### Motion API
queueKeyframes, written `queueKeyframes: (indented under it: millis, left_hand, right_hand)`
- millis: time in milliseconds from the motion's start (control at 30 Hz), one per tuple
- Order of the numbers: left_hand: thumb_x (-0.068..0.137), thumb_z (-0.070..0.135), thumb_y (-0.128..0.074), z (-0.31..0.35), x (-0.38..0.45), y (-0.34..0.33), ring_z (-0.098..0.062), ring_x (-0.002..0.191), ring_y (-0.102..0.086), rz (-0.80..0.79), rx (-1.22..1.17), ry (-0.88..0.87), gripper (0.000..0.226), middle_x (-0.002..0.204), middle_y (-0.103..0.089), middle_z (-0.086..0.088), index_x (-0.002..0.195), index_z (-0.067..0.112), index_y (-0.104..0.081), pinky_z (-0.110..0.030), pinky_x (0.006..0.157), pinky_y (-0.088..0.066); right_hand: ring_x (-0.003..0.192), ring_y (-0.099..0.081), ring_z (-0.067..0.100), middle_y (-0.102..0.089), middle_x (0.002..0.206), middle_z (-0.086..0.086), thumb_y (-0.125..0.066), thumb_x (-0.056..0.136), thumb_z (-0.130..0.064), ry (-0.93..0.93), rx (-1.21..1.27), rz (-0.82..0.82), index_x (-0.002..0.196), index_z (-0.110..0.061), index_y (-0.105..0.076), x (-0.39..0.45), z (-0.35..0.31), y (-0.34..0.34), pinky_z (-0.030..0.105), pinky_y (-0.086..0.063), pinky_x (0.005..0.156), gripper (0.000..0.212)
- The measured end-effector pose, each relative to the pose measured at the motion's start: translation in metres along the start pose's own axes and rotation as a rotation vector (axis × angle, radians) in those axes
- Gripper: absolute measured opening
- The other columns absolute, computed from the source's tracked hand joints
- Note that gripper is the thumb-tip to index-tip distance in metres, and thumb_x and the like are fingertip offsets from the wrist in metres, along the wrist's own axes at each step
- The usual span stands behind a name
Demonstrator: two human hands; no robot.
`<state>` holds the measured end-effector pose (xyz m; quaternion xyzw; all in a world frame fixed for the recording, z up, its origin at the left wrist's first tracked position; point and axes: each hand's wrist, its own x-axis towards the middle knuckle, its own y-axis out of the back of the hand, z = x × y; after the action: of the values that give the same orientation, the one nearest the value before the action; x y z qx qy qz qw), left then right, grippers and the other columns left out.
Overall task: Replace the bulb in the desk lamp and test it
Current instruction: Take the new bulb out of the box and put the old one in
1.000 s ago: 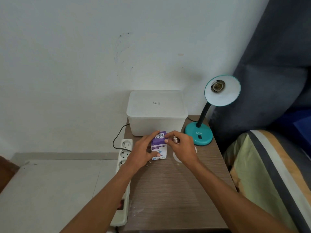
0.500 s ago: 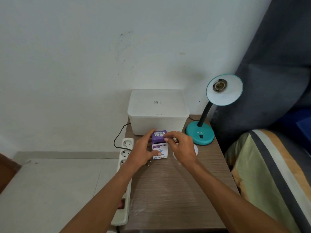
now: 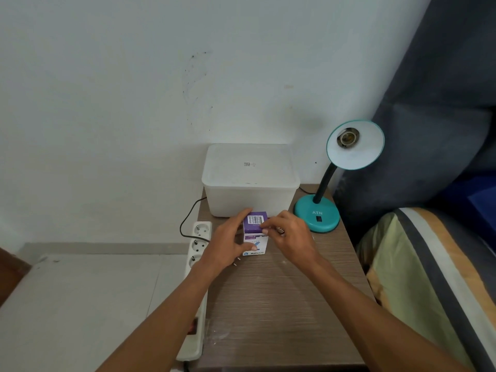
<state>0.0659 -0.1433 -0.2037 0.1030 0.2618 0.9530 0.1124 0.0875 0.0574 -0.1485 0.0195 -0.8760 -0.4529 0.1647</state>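
On the table (image 3: 281, 304), toward its far half and nearer the left edge than the right, both hands meet at the bulb box (image 3: 255, 232), which stands upright on the wood. The left hand (image 3: 228, 242) wraps the box's left side, thumb across the white front and fingers reaching the purple top. The right hand (image 3: 291, 237) is curled narrow, fingertips pinching at the top's right edge by the barcode, as if working the flap; a ring shows on one finger. Whether the flap has lifted cannot be told. The risk here, as I judge it, lies in the box: it is light card, and a hard pull could tip it, or the bulb inside could slide out, roll to the table's edge and break. Squeezing the sides too hard could also jam the bulb within. The box is purple above and white below, with print on the front, undented as far as can be seen. Along the left edge hangs a power strip (image 3: 197, 264), with a black cord (image 3: 188, 218) plugged in; a snagged cord could drag the lamp. Behind the hands, at the far edge, stands a white tub (image 3: 251, 181) with its lid on. At the far right corner stands the lamp (image 3: 318, 216), teal base and black neck, its shade (image 3: 355, 149) tilted toward the viewer and the socket (image 3: 348, 137) bare, no bulb in it.
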Motion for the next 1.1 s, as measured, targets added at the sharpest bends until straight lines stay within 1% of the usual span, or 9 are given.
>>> queueKeyframes:
  millis: [100,267,333,433,533,667,867,967,1100]
  left_hand:
    - [0.077,0.023,-0.089,-0.001,-0.002,-0.001,-0.012,0.122,-0.062,0.001,0.060,-0.069,0.093,0.137,-0.058,0.001,0.152,0.044,-0.037,-0.037,0.100,-0.057]
    - [0.080,0.031,-0.087,-0.004,-0.003,-0.003,-0.014,0.119,-0.062,0.012,0.037,-0.093,0.084,0.132,-0.058,0.001,0.151,0.038,-0.044,-0.037,0.095,-0.060]
    - [0.083,0.036,-0.083,-0.004,-0.003,-0.003,-0.017,0.123,-0.061,0.019,-0.005,-0.089,0.077,0.134,-0.055,0.000,0.151,0.037,-0.047,-0.033,0.091,-0.062]
    - [0.085,0.032,-0.081,-0.003,-0.004,-0.003,-0.022,0.130,-0.053,0.053,-0.040,-0.070,0.071,0.134,-0.046,-0.001,0.148,0.038,-0.050,-0.024,0.088,-0.061]
    - [0.084,0.027,-0.082,-0.004,-0.001,-0.003,-0.020,0.131,-0.049,0.110,-0.019,-0.063,0.068,0.131,-0.044,-0.001,0.145,0.035,-0.052,-0.018,0.088,-0.059]
    - [0.083,0.015,-0.084,-0.001,0.008,-0.003,-0.021,0.126,-0.056,0.156,-0.069,-0.029,0.064,0.131,-0.052,-0.005,0.142,0.022,-0.059,-0.026,0.086,-0.062]
    - [0.084,0.009,-0.082,0.001,0.017,-0.012,-0.017,0.119,-0.061,0.211,-0.036,-0.014,0.061,0.130,-0.053,-0.003,0.138,0.026,-0.060,-0.018,0.085,-0.060]
    - [0.086,0.009,-0.081,0.003,0.021,-0.016,-0.014,0.115,-0.062,0.241,-0.008,0.001,0.060,0.129,-0.050,-0.002,0.139,0.028,-0.059,-0.013,0.084,-0.057]
    - [0.086,0.011,-0.081,0.008,0.022,-0.018,0.000,0.104,-0.059,0.257,0.046,0.005,0.065,0.129,-0.048,0.000,0.142,0.030,-0.054,-0.032,0.092,-0.061]
  right_hand:
    - [0.088,-0.057,0.006,-0.066,0.102,0.001,-0.071,0.090,-0.029,-0.008,0.019,0.004,0.110,-0.021,-0.074,-0.001,0.001,-0.001,0.017,-0.046,0.071,0.023]
    - [0.087,-0.060,0.004,-0.071,0.102,0.000,-0.068,0.092,-0.025,-0.023,0.097,-0.035,0.111,-0.021,-0.073,-0.002,0.000,-0.001,0.016,-0.050,0.074,0.020]
    - [0.095,-0.061,0.005,-0.068,0.108,-0.004,-0.061,0.095,-0.021,-0.082,0.166,-0.058,0.119,-0.022,-0.066,-0.006,-0.001,0.001,0.015,-0.051,0.075,0.025]
    - [0.102,-0.061,0.010,-0.061,0.112,-0.005,-0.050,0.098,-0.018,-0.206,0.335,-0.102,0.127,-0.028,-0.046,-0.009,-0.003,0.006,0.026,-0.057,0.079,0.031]
    - [0.096,-0.061,0.007,-0.056,0.108,-0.007,-0.050,0.101,-0.020,-0.280,0.388,-0.104,0.129,-0.033,-0.036,-0.007,-0.005,0.012,0.016,-0.048,0.069,0.034]
    - [0.089,-0.060,0.007,-0.059,0.102,-0.006,-0.059,0.098,-0.023,-0.346,0.425,0.026,0.126,-0.030,-0.044,-0.001,0.001,0.026,0.022,-0.045,0.071,0.032]
    - [0.091,-0.064,0.014,-0.065,0.100,-0.005,-0.061,0.096,-0.026,-0.379,0.491,0.164,0.110,-0.027,-0.058,0.003,0.019,0.049,0.039,-0.056,0.081,0.014]
    - [0.095,-0.067,0.018,-0.067,0.098,-0.006,-0.057,0.099,-0.026,-0.402,0.604,0.222,0.118,-0.028,-0.062,-0.004,0.024,0.061,0.040,-0.057,0.084,0.019]
    - [0.090,-0.071,0.020,-0.071,0.096,0.007,-0.048,0.102,-0.040,-0.480,0.676,0.253,0.125,-0.039,-0.061,-0.013,0.034,0.069,0.038,-0.059,0.080,0.026]
